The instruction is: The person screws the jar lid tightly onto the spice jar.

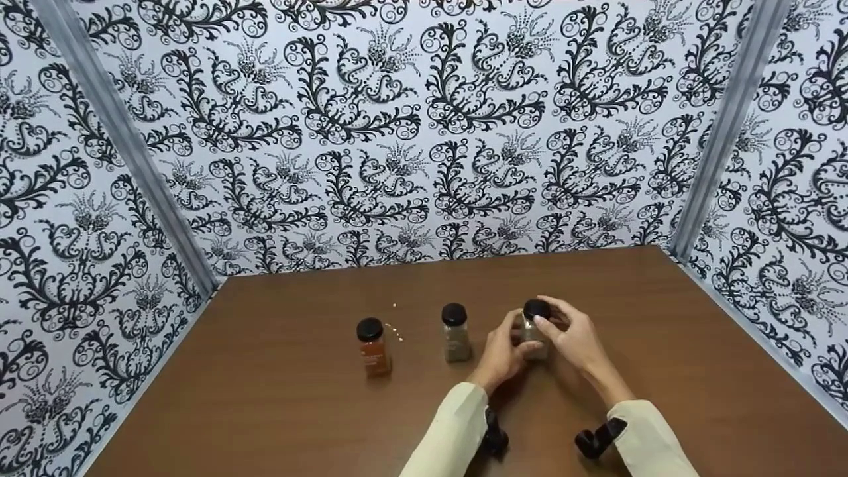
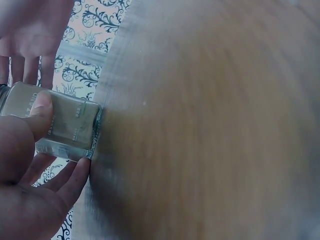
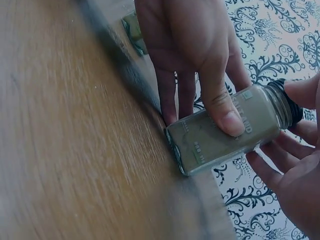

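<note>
A clear glass spice jar (image 1: pixel 532 336) with grey-brown powder stands upright on the table, between both hands. My left hand (image 1: pixel 501 356) grips its body, the thumb across the printed front, as the right wrist view of the jar (image 3: pixel 200 142) shows. At the top, my right hand (image 1: pixel 578 338) holds the black cap (image 1: pixel 536 308) between thumb and fingers. Part of the ridged glass neck (image 3: pixel 281 106) shows below the cap. A similar jar of greenish-grey powder (image 1: pixel 456 341) stands left of the left hand, apart from it. Farther left is an orange-red spice jar (image 1: pixel 375 358), also black-capped.
Small pale bits (image 1: pixel 395 330) lie on the brown wooden table (image 1: pixel 285 384) near the orange-red jar. Patterned black-and-white walls (image 1: pixel 371 132) enclose the back and sides. Black wrist devices (image 1: pixel 599 438) sit at both cream sleeves.
</note>
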